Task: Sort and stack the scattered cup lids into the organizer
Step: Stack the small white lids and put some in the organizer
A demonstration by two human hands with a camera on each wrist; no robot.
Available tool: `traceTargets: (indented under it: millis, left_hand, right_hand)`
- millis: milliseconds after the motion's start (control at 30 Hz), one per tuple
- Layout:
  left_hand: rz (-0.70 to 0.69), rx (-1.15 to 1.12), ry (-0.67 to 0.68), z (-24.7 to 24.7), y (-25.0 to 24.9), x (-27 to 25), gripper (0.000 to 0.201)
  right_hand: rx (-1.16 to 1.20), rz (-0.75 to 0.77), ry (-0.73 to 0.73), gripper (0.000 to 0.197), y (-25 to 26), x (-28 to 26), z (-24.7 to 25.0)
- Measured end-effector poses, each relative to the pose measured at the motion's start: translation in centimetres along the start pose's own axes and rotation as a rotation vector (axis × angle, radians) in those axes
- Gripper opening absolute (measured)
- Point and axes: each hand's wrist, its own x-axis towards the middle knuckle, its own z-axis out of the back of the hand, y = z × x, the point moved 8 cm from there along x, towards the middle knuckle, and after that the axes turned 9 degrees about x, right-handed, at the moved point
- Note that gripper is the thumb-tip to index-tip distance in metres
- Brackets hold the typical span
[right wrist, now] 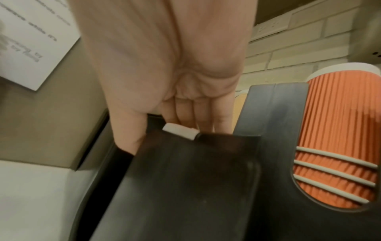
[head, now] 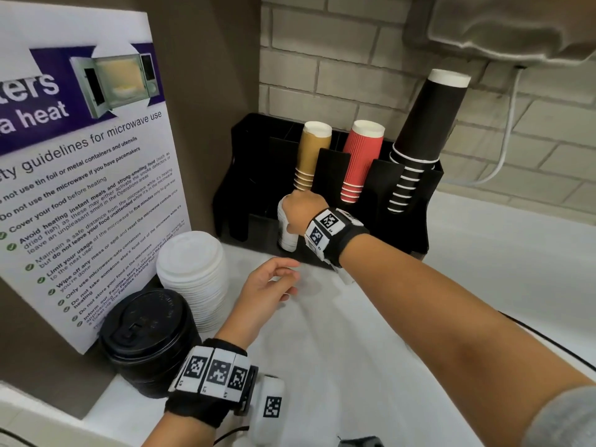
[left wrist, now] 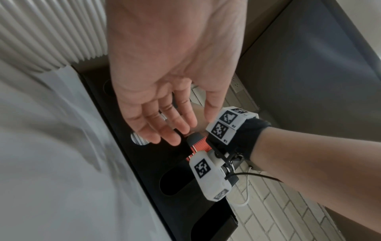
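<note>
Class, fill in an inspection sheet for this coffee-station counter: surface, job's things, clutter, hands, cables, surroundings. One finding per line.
Surface: white counter, bare in the middle.
Job's things: black organizer by the wall; small white lids going into its front slot; large white lid stack and black lid stack standing loose at left.
Clutter: nothing seen.
Hands: right hand grips the small white lids; left hand empty, fingers relaxed.
Cables: white cable hanging along the wall.
Surroundings: brown cups, red cups and black cups in the organizer; microwave poster; brick wall.
</note>
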Motion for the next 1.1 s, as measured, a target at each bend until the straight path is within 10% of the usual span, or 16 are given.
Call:
traceTargets:
  millis: [367, 500, 600, 800, 933, 1100]
  left_hand:
    - [-0.002, -0.026, -0.011, 0.3, -0.4, -0.6, 0.016]
    - [-0.003, -0.040, 0.003, -0.1, -0.5, -0.9, 0.017]
    - [-0.004, -0.037, 0.020, -0.7, -0.5, -1.2, 0.016]
    - [-0.016, -0.032, 0.079, -2.9, -0.9, -2.2, 0.018]
    - [-0.028, -0.016, 0.115, -4.0, -1.3, -2.9, 0.016]
    - [-0.021, -0.012, 0.125, -4.6, -1.6, -3.5, 0.015]
  right_hand:
    - [0.370, -0.064, -0.079, 0.064, -2.2, -2.4, 2.3]
    - [0.677, -0.065, -0.287, 0.035, -6.4, -7.8, 4.9]
    - [0.831, -0.175, -0.129, 0.019, -10.0, -12.8, 2.7]
    - [0.488, -0.446, 0.474, 0.053, -14.0, -21.1, -6.8]
    - [0.384, -0.568, 0.593, 0.089, -15.4, -24.3, -10.9]
    - [0.373, -0.551, 0.530, 0.084, -15.0, -25.1, -12.1]
